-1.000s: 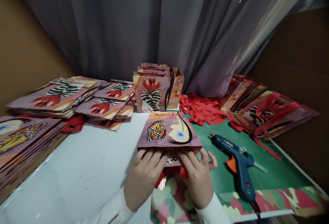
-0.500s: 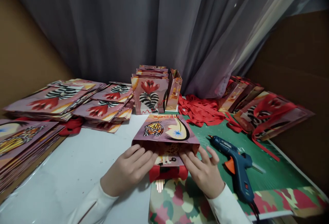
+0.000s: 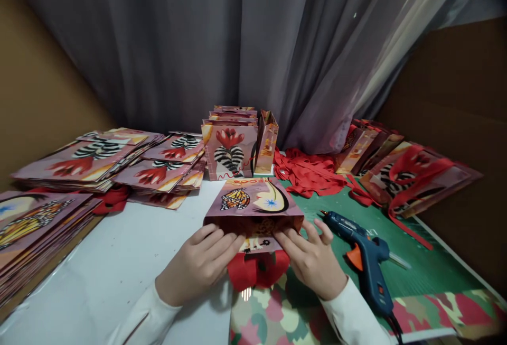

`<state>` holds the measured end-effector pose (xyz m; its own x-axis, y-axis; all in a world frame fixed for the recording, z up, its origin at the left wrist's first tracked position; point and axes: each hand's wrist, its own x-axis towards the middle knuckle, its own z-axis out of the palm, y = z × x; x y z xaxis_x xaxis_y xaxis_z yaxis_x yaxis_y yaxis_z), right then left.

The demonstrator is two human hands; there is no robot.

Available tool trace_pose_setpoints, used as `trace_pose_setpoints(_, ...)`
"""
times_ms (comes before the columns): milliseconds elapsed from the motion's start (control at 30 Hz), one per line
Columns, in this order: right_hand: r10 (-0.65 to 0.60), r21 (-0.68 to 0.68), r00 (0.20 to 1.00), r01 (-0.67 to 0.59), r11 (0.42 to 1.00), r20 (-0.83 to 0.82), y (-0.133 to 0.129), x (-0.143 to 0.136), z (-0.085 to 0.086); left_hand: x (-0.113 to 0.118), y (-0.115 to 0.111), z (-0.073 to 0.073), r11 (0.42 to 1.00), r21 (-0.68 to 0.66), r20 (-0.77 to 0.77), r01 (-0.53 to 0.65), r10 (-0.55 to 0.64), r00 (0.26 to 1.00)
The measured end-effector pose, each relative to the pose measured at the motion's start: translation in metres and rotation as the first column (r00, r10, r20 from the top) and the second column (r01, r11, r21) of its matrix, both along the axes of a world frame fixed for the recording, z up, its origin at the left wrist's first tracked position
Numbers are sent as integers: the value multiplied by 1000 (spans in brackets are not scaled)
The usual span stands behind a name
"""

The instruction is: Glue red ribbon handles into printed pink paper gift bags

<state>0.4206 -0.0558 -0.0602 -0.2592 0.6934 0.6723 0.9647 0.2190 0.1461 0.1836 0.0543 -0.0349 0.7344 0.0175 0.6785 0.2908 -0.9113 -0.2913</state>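
A printed paper gift bag (image 3: 253,197) lies on its side in front of me, its open mouth facing me. My left hand (image 3: 200,261) grips the left edge of the mouth, fingertips curled inside. On the opposite edge, my right hand (image 3: 311,260) does the same, with its outer fingers raised. Below the mouth a red ribbon (image 3: 259,272) hangs in loops from the bag's near side. The bag's inside is dark, and the thumbs are hidden.
A blue glue gun (image 3: 362,255) lies on the green mat (image 3: 328,218) at right. Behind are upright bags (image 3: 229,149) and heaped red ribbons (image 3: 309,170). Flat bag stacks (image 3: 91,155) fill the left. Bags with ribbons (image 3: 415,176) lean at back right.
The red ribbon below the bag's mouth has slid out and down into wider loops. Both hands keep their hold on the mouth's edges, nearly unmoved. The view has shifted slightly.
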Motion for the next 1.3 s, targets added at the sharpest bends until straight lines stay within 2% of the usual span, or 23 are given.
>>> trace_pose_setpoints(133, 37, -33, 998, -39, 999, -59, 0, 3, 0, -1, 0, -6, 993, -70, 71, 96, -91, 993)
trace_pose_setpoints(267, 55, 17, 988, -53, 998, -141, 0, 3, -4, 2, -4, -13, 989, -71, 147, 133, -121, 982)
trace_pose_setpoints(433, 79, 163, 982, -51, 985, -169, 2, -2, -11, 5, -10, -5, 992, -78, 197, 98, -81, 977)
trace_pose_setpoints(567, 53, 203, 985, -18, 979, -167, 4, -9, -14, 4, -11, -2, 997, -68, 152, 31, -20, 988)
trace_pose_setpoints(767, 50, 95, 990, -38, 995, -134, 2, -31, -19, 7, -18, -17, 992, 17, -18, -123, 124, 992)
trace_pose_setpoints(900, -19, 27, 979, 25, 999, -203, -2, -46, -18, 11, -23, -21, 991, 33, -12, -128, 128, 992)
trace_pose_setpoints(1000, -37, 52, 969, 51, 997, -243, -3, -52, -21, 13, -24, -22, 994, 13, -18, -112, 112, 994)
trace_pose_setpoints(1167, 34, 142, 985, -10, 990, -170, -2, -51, -28, 11, -20, -24, 998, 46, -28, -37, 38, 999)
trace_pose_setpoints(1300, 91, 203, 986, -62, 977, -140, -2, -48, -23, 8, -19, -19, 999, 40, -35, -2, 4, 999)
